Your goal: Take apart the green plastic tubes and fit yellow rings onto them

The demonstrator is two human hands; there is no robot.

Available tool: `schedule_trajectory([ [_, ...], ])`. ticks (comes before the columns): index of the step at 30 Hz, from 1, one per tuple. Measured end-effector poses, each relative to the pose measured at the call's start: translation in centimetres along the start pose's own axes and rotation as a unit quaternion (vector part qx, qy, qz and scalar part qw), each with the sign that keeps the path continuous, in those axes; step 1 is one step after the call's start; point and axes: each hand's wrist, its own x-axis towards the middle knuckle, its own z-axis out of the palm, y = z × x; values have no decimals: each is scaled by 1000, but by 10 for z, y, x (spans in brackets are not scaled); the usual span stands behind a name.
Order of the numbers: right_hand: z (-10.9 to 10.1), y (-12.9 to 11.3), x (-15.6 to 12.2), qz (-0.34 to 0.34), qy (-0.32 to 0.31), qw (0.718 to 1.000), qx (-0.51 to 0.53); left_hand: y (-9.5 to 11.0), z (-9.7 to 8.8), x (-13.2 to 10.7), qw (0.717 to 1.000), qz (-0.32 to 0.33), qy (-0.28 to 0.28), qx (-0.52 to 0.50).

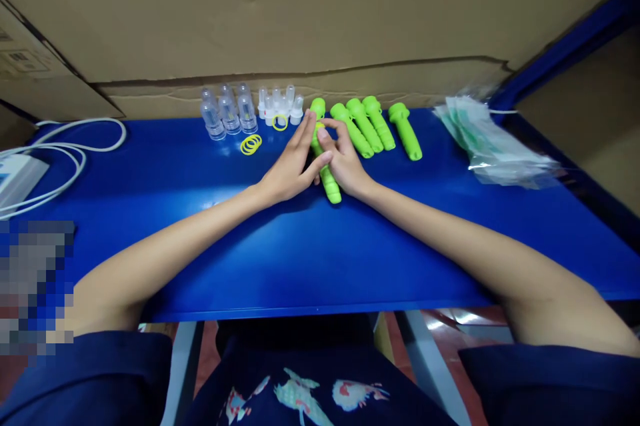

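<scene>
Both my hands meet around a lime-green flashlight-shaped casing (330,187), which lies slanted with its ridged end toward me. My left hand (290,169) presses along its left side, fingers long and close together, thumb across it. My right hand (347,163) curls over the upper part from the right, with the thumb on top near a yellow spot at its upper end. The fingers partly hide the casing. Another green piece (318,107) shows just behind the fingertips. Several similar green casings (367,126) lie to the right of my right hand.
Clear plastic bottle-shaped parts (229,111) and small white-and-clear pieces (280,106) stand at the back left of the blue table (320,266). Yellow rings (251,145) lie before them. Plastic bags (493,139) are at right, a white cable (75,149) at left, cardboard (300,13) behind.
</scene>
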Motion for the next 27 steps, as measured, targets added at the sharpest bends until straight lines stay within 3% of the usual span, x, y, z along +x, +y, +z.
schedule_trajectory([
  [6,-3,3,-2,-7,0,1000,-2,-13,0,-6,996,76,19,29],
  [16,-7,4,-3,19,11,999,-48,7,-3,-11,996,43,36,76],
  [22,-3,-6,-4,41,-31,999,-11,7,-34,-4,979,38,80,182],
  [27,-3,-10,-3,40,-70,997,-12,-7,-56,0,990,33,67,122],
])
